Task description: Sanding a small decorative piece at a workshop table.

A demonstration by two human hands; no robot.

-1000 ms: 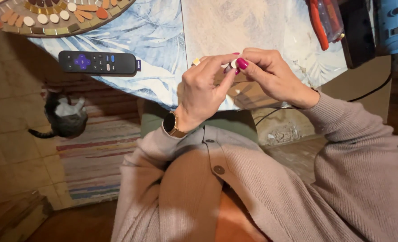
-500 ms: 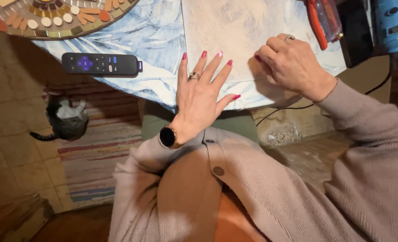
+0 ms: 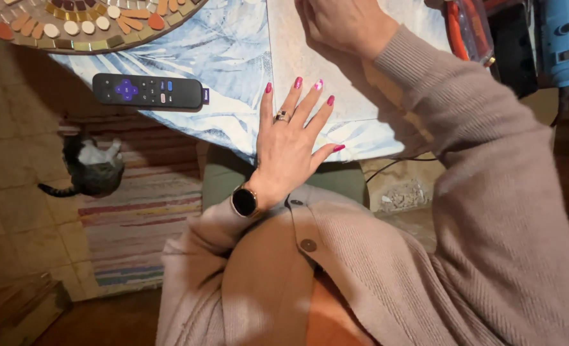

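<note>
Though my right hand is cut off above, fingers unseen, my left hand lies open on the pale sheet at the tabletop edge, remote nearby.

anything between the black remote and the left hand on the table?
Nothing. In the head view, only bare blue-and-white leaf-print tablecloth runs from the black remote to the left hand, which lies flat, fingers spread.

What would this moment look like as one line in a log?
left hand: flat, fingers spread on pale sheet | right hand: resting higher on sheet | remote: left on table | cat: floor
</note>
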